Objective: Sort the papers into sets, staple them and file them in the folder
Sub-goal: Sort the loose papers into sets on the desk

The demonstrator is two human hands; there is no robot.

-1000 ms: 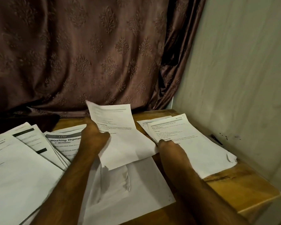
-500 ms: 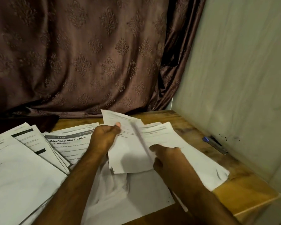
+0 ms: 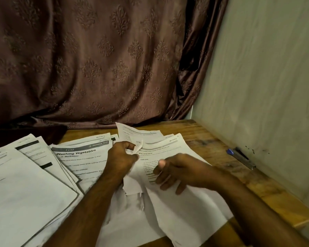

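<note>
Nearby, "Washing Vegetables" worksheet (image 3: 82, 157) (1492), both hands (image 3: 122, 157) (image 3: 177, 171) gripping "Section" sheets (image 3: 168, 148).

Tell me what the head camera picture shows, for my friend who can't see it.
A person's left hand pinches a crumpled sheet while the right hand grips a printed page over a wooden table. More papers, one headed "Washing Vegetables", lie at left; a pen lies by the wall.

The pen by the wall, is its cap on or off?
Cannot tell for sure. The pen lies flat on the table beside the wall, one end blue, but it is too small to see whether that is a cap.
</note>
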